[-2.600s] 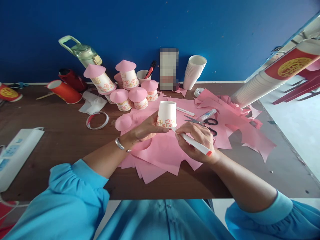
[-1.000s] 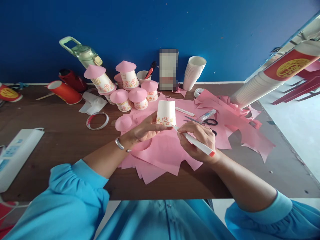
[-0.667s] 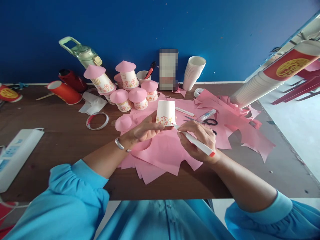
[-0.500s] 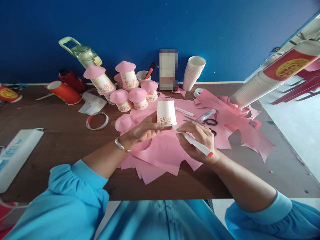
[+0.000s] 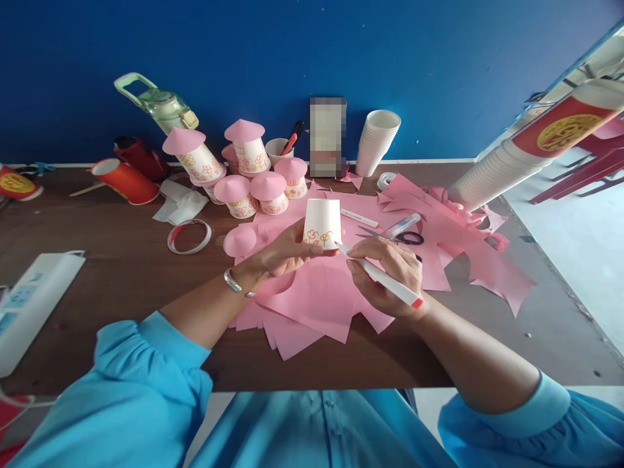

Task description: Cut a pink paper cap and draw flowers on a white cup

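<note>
My left hand (image 5: 287,249) grips a white paper cup (image 5: 322,218), turned upside down, with its thumb along the lower rim. Orange and yellow flowers are drawn on the cup's lower band. A white marker with a red end (image 5: 385,279) is pinched in my right hand (image 5: 387,273), its tip at or very near the cup's lower right side. Under both hands lie overlapping pink paper sheets (image 5: 312,305). Scissors (image 5: 409,238) rest just beyond my right hand, partly hidden by it. Another white marker (image 5: 359,218) lies behind the cup.
Several decorated cups with pink cone tops (image 5: 269,188) stand at the back left. A tape roll (image 5: 189,236), a red cup (image 5: 125,182) and a power strip (image 5: 36,305) are on the left. Stacked white cups (image 5: 374,146) and pink scraps (image 5: 482,253) occupy the right.
The cup has been turned slightly in my left hand, so its drawn flowers have shifted left. My right hand and the marker have moved a little to the right.
</note>
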The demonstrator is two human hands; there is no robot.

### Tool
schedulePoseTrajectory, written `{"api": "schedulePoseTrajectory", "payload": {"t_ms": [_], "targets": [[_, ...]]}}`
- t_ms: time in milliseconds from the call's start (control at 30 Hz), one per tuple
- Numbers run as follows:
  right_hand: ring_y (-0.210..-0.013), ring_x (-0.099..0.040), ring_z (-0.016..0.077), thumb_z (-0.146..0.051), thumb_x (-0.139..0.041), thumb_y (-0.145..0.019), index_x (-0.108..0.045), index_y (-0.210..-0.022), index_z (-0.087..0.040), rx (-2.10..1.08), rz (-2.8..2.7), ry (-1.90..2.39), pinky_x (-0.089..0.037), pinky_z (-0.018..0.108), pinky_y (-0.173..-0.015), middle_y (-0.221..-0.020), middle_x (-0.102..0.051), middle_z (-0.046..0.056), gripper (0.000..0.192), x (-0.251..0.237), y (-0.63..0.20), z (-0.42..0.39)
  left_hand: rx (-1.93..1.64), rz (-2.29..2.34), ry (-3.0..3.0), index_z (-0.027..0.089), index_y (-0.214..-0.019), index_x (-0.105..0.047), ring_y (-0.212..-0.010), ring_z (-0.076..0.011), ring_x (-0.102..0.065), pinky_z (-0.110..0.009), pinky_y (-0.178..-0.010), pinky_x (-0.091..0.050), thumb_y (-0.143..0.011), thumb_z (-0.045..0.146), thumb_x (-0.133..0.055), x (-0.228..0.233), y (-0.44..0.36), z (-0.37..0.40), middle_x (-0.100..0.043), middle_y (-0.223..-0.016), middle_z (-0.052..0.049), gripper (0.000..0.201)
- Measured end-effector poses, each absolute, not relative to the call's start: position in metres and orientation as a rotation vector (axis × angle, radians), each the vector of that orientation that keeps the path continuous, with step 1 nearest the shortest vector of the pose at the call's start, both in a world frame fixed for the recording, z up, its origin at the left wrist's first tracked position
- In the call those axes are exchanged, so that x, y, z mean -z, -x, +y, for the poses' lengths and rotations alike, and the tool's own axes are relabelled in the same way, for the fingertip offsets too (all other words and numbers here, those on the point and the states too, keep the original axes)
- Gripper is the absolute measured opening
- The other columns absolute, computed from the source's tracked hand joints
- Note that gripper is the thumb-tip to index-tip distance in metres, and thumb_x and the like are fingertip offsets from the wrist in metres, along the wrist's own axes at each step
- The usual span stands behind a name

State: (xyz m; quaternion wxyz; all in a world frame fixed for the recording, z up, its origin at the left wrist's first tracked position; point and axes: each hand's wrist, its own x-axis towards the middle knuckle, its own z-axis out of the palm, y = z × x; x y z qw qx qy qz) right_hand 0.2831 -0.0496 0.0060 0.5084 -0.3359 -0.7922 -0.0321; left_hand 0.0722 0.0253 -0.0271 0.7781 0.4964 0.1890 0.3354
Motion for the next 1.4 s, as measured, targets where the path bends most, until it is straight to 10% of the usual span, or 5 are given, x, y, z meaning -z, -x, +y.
{"api": "schedulePoseTrajectory", "payload": {"t_ms": [1400], "targets": [[-0.067,-0.072,0.0145,-0.009,-0.063,-0.096,-0.058,-0.101,-0.024,0.018,-1.967,0.837,-0.058,0.026,-0.059,-0.081,-0.073,-0.001,0.016,-0.007,-0.284,-0.050,-0.672,0.483,-1.139,0.024,-0.121,-0.073,-0.122,-0.0332,-0.073,-0.048,-0.107,-0.057,-0.080,0.042,-0.091,0.017,-0.075,0.022,-0.078,-0.123,-0.009,0.048]]}}
